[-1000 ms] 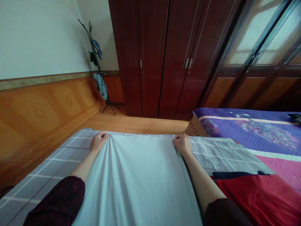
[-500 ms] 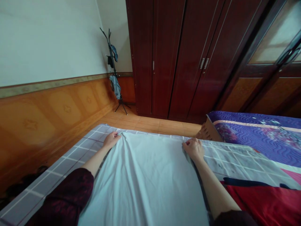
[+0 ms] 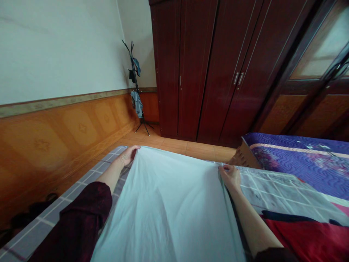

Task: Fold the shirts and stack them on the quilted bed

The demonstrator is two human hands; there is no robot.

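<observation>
A pale, light-blue cloth (image 3: 174, 203) stretches from the lower edge of the view to the far side of a grey checked sheet (image 3: 98, 174). My left hand (image 3: 129, 155) pinches its far left corner, thumb and fingers closed on the fabric. At the far right corner, my right hand (image 3: 230, 176) grips the cloth the same way. The far edge runs taut between both hands and looks slightly lifted. Soft folds run down the cloth's middle. Its near end lies out of view.
Red fabric with a dark edge (image 3: 305, 233) lies to the right of my right forearm. Beyond is a purple patterned bedspread (image 3: 300, 149). Dark red wardrobes (image 3: 191, 72) stand across a strip of tiled floor (image 3: 177, 144). A coat stand (image 3: 135, 78) is in the corner.
Both hands have tightened on the cloth's far corners and drawn the edge straighter and a little up. The left-side creases have smoothed out. The right hand has shifted slightly right.
</observation>
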